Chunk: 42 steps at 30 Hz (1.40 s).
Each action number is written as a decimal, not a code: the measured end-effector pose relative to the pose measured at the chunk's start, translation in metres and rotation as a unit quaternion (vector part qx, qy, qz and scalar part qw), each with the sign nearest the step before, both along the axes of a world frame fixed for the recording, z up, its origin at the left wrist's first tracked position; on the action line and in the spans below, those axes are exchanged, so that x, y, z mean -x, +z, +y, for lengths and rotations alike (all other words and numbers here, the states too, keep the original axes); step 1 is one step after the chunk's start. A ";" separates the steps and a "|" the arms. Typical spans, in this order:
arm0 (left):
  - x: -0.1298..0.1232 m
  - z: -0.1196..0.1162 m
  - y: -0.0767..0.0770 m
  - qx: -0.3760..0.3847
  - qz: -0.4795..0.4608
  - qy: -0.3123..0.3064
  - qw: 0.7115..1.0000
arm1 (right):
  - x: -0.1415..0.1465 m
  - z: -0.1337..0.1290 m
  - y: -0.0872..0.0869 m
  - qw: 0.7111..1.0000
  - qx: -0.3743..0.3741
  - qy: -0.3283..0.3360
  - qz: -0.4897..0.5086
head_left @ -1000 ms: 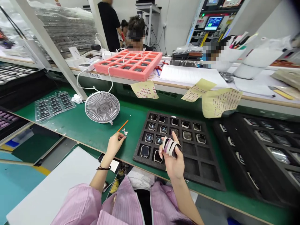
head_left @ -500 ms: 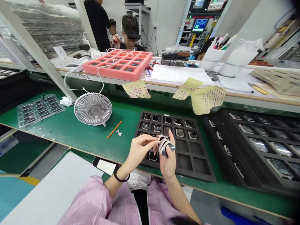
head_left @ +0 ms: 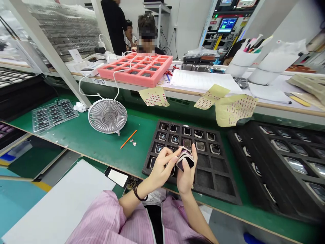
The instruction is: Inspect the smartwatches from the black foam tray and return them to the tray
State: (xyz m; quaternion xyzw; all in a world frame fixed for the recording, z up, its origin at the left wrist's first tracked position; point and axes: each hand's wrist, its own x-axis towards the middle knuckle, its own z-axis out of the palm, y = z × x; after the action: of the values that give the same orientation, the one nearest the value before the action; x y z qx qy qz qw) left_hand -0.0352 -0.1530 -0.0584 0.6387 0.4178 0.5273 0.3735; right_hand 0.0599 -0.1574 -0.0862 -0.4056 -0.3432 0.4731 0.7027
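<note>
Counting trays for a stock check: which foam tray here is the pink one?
The pink foam tray up at the back, unlike the black foam trays below it.

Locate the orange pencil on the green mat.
In the head view, the orange pencil lies on the green mat, between the desk fan and the black foam tray.

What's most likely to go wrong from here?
A slip could drop the watch-like unit, held in the right hand and touched by the left hand, onto the square watch cases in the black foam tray directly below. Bare fingers might also smudge its dark face.
</note>
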 end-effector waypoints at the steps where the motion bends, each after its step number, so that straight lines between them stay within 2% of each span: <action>1: 0.003 0.000 -0.003 0.017 -0.003 -0.024 1.000 | 0.001 0.000 -0.001 1.000 0.004 -0.002 -0.002; 4: 0.010 -0.004 -0.011 0.068 -0.032 -0.080 0.994 | 0.006 0.000 -0.001 1.000 0.011 -0.001 -0.010; 8: 0.012 -0.012 -0.020 0.083 -0.043 -0.080 0.992 | 0.013 -0.004 -0.002 1.000 0.017 0.020 -0.011; 12: 0.021 -0.013 -0.021 0.077 0.005 -0.096 0.992 | 0.015 -0.005 -0.008 0.999 0.015 0.046 -0.018; 15: 0.045 -0.002 -0.021 0.060 0.071 -0.112 0.989 | 0.014 -0.003 -0.012 0.996 0.026 0.073 -0.047; 16: 0.058 0.003 -0.023 0.057 0.097 -0.092 0.989 | 0.014 -0.003 -0.012 0.994 0.031 0.090 -0.049; 17: 0.071 0.009 -0.026 0.057 0.121 -0.038 0.990 | 0.013 -0.002 -0.012 0.992 0.035 0.110 -0.043; 18: 0.086 0.015 -0.030 0.060 0.145 0.041 0.987 | 0.013 -0.001 -0.011 0.990 0.038 0.129 -0.031; 20: 0.113 0.026 -0.041 0.082 0.219 0.219 0.947 | 0.011 0.000 -0.008 0.988 0.040 0.152 -0.001; 21: 0.124 0.030 -0.046 0.103 0.261 0.278 0.919 | 0.010 0.001 -0.006 0.987 0.041 0.154 0.012; 22: 0.133 0.033 -0.052 0.120 0.287 0.311 0.898 | 0.009 0.001 -0.005 0.987 0.043 0.153 0.021; 24: 0.143 0.037 -0.060 0.141 0.305 0.338 0.879 | 0.007 0.001 -0.002 0.987 0.046 0.150 0.031; 28: 0.148 0.041 -0.064 0.158 0.292 0.349 0.876 | 0.007 0.001 0.002 0.989 0.042 0.136 0.045; 32: 0.150 0.043 -0.055 0.170 0.260 0.339 0.888 | 0.007 0.001 0.005 0.988 0.041 0.133 0.072; 35: 0.139 0.037 -0.038 0.155 0.220 0.310 0.912 | 0.008 0.002 0.005 0.985 0.037 0.142 0.087; 37: 0.118 0.028 -0.021 0.121 0.155 0.259 0.946 | 0.010 0.002 0.006 0.984 0.031 0.149 0.087; 39: 0.090 0.018 -0.004 0.081 0.076 0.172 0.979 | 0.011 0.002 0.007 0.985 0.026 0.144 0.087; 42: 0.050 0.006 0.017 0.043 0.025 0.103 0.993 | 0.013 0.002 0.009 0.988 0.034 0.126 0.084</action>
State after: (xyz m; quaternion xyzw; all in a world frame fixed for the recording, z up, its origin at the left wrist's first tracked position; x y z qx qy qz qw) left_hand -0.0848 -0.1474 -0.0418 0.5885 0.5129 0.5287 0.3334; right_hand 0.0467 -0.1557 -0.0771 -0.3413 -0.3152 0.6018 0.6496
